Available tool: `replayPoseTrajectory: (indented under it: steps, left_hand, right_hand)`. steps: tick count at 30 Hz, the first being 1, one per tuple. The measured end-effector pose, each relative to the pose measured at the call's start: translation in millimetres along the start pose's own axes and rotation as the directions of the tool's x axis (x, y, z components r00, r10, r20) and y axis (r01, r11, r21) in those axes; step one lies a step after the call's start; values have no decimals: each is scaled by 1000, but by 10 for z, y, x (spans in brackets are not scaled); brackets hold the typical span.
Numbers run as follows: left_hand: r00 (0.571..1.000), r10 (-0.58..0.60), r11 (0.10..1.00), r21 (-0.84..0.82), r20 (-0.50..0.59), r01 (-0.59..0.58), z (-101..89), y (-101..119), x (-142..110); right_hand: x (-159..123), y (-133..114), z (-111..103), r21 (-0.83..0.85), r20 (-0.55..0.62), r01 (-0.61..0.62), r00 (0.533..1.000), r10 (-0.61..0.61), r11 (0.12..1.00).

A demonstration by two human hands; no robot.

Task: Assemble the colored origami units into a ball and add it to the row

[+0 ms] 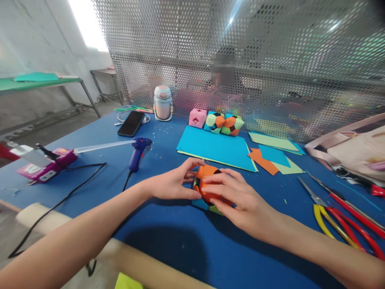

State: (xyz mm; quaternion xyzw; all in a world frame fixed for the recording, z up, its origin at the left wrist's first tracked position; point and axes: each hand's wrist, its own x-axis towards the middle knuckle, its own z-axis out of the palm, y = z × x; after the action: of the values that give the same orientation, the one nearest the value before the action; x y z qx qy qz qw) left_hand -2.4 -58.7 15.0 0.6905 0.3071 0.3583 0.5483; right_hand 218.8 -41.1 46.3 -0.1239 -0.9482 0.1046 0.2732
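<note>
An orange folded-paper ball [207, 181] with blue and green pieces rests on the blue table [168, 237], near the middle. My left hand [176, 182] grips its left side with thumb and fingers curled round it. My right hand [237, 198] presses its fingers against the right and front of the ball, covering much of it. Both hands are closed on the same piece.
A blue glue gun [138, 150] with a black cable lies to the left, beside a pink tool [48, 166]. Blue sheets [215, 146], paper offcuts [272, 160] and finished paper balls [224, 123] lie behind. Scissors [339, 216] lie at right. A phone [131, 123] and bottle [163, 103] stand at the back. A person sits beyond the mesh screen.
</note>
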Motion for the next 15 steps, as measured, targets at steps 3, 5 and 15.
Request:
replayPoseTrajectory:
  steps: [3,5,15]
  left_hand:
    - [999,3,1000,28,-40,-1,-6,30,0]
    - [1000,2,997,72,-28,0,-7,52,1]
    - [999,-23,964,264,40,12,-43,91,5]
  right_hand:
    - [2,25,23,77,-16,-39,999,40,996]
    - [1,39,42,109,-29,-62,997,65,992]
    - [13,46,76,199,-104,-74,990,96,977]
